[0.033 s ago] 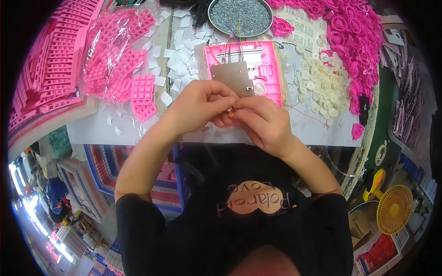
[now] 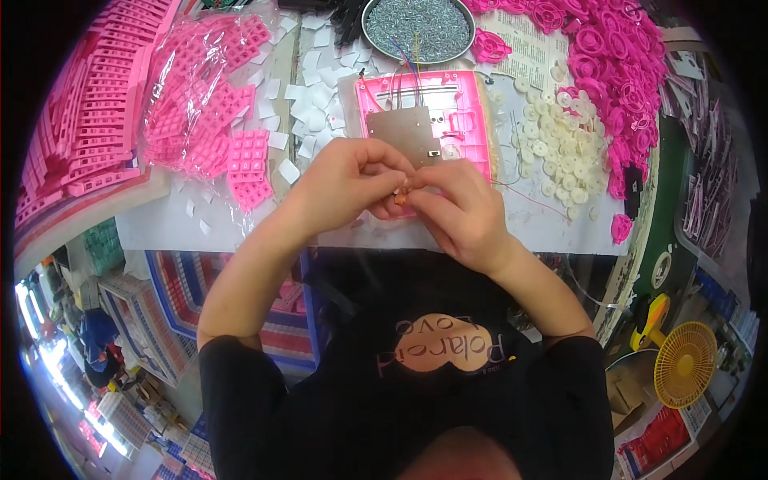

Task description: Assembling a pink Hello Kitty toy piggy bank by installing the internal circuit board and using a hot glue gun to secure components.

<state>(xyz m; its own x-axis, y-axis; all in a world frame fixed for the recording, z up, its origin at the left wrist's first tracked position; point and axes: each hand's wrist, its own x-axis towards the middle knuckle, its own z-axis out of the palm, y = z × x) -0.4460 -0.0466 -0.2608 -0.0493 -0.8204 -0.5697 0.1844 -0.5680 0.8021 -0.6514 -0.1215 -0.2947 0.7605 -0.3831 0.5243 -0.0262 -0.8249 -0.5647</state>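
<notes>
My left hand [image 2: 352, 184] and my right hand [image 2: 464, 208] meet over the near edge of a pink plastic housing [image 2: 476, 132]. Between their fingertips is a small orange-copper part [image 2: 401, 198], pinched from both sides; its exact kind is too small to tell. Both hands are closed, with thumbs against forefingers. Just beyond them a brown circuit board [image 2: 400, 132] lies on the housing, with thin coloured wires [image 2: 414, 68] rising from its far side. My fingers cover the housing's near left part.
A round metal tray [image 2: 420, 32] of small screws stands behind the housing. Pale round discs [image 2: 560, 144] and magenta ring parts [image 2: 600, 64] lie to the right. On the left are bagged pink keypads [image 2: 200, 96], white paper squares [image 2: 316, 96] and stacked pink strips [image 2: 96, 96]. A yellow fan [image 2: 684, 364] stands lower right.
The fingers of my right hand have shifted slightly around the small orange part. Both hands otherwise keep their place over the housing.
</notes>
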